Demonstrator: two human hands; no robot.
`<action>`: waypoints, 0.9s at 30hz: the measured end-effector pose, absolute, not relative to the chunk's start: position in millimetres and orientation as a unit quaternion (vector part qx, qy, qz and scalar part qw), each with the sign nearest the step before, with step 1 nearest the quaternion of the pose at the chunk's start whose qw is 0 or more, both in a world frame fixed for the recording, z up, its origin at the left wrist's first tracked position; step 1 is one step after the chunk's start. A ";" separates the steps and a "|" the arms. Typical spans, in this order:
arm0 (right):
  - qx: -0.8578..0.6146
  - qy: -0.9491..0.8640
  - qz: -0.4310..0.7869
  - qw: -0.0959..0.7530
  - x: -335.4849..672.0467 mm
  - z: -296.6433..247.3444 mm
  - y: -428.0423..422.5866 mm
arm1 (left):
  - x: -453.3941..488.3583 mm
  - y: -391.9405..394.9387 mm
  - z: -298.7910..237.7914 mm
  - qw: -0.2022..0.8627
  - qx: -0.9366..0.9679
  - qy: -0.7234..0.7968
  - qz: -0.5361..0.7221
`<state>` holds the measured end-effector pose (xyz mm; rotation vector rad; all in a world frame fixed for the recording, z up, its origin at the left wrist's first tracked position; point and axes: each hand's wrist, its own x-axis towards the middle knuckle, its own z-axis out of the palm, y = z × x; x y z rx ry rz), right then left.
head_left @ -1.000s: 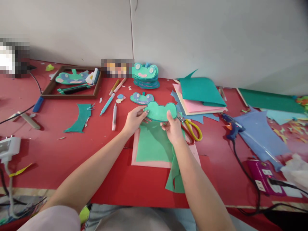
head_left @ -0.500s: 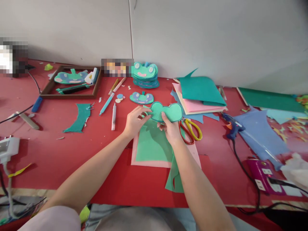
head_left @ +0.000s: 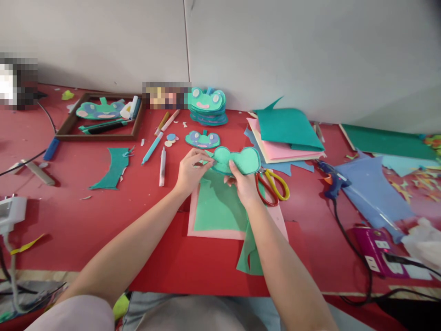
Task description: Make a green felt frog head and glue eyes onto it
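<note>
My right hand [head_left: 244,183] holds a frog-head-shaped green felt cutout [head_left: 246,160], thumb on its face and fingers behind. The fingers of my left hand [head_left: 193,169] are pinched at its left end, where a small pale green tip [head_left: 208,153] sticks out. Under both hands lies a light green felt sheet [head_left: 220,211] on a pink sheet [head_left: 234,235]. Scissors [head_left: 280,186] with one red and one yellow handle lie just right of my right hand, their blades partly hidden. A green felt offcut [head_left: 246,257] hangs by my right forearm.
A finished felt frog face [head_left: 202,139] lies behind the hands, with a stack of similar faces [head_left: 208,108] beyond. Several pens, a wooden tray [head_left: 96,137] and a teal scrap [head_left: 113,170] are left. Folded felt [head_left: 289,131], a blue glue gun [head_left: 333,181] and a purple power strip [head_left: 377,250] are right.
My left hand has moved slightly left, and its fingertips have closed at the cutout's left end. The cutout has shifted a little and tilted. My right hand keeps its hold.
</note>
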<state>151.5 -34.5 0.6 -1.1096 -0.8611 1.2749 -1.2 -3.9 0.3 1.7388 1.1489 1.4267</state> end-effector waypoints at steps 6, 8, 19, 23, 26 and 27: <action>-0.509 -0.408 0.492 0.577 151.8 -1.9 -33.7 | -0.4 -0.8 -0.4 0.345 0.644 0.440 0.523; -0.513 -0.413 0.480 0.579 151.9 -1.3 -34.0 | -0.9 0.4 -1.5 0.347 0.641 0.443 0.521; -0.519 -0.384 0.471 0.601 153.2 -1.8 -31.3 | -4.6 6.4 -7.5 0.403 0.565 0.489 0.529; -0.511 -0.347 0.470 0.630 156.3 -5.2 -28.5 | -8.1 10.9 -6.4 0.504 0.459 0.446 0.581; -0.510 -0.343 0.472 0.632 157.2 -5.4 -28.4 | -15.5 12.7 -4.0 0.588 0.401 0.374 0.595; -0.511 -0.344 0.475 0.629 157.3 -5.2 -28.7 | -18.8 12.6 -2.9 0.601 0.393 0.364 0.593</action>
